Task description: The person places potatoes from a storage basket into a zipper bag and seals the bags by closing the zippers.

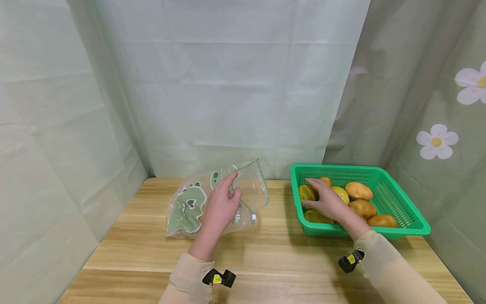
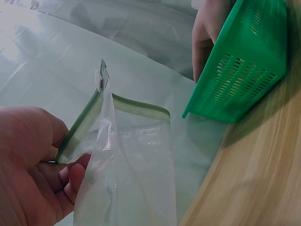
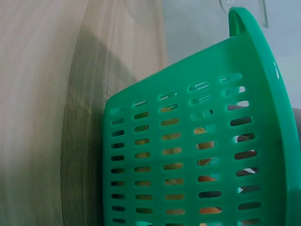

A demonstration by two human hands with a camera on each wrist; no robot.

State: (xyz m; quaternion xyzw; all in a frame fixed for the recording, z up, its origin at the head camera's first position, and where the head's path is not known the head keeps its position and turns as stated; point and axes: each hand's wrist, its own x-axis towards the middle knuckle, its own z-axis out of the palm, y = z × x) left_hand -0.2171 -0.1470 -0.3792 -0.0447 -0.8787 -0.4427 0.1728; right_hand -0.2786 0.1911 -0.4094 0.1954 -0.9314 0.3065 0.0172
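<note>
Pale sleeves (image 1: 191, 274), each with a small black camera strapped on, reach across the worktop (image 1: 273, 253). On the left, the left hand (image 1: 222, 207) pinches the rim of a clear zip bag (image 1: 190, 213) with green cartoon prints. At the right, the right hand (image 1: 324, 202) dips over the near wall of a green basket (image 1: 408, 231), thumb and fingers apart around yellow-green produce (image 1: 306, 193) — whether they touch it, I can't quite tell. Brown potatoes (image 1: 358, 191) lie beside it. Hanging cloth (image 1: 228, 105) closes off the back; bare wood runs between bag and basket. From the left wrist, the bag's mouth shows parted — from the right, slotted basket wall blocks that hand's fingers.
</note>
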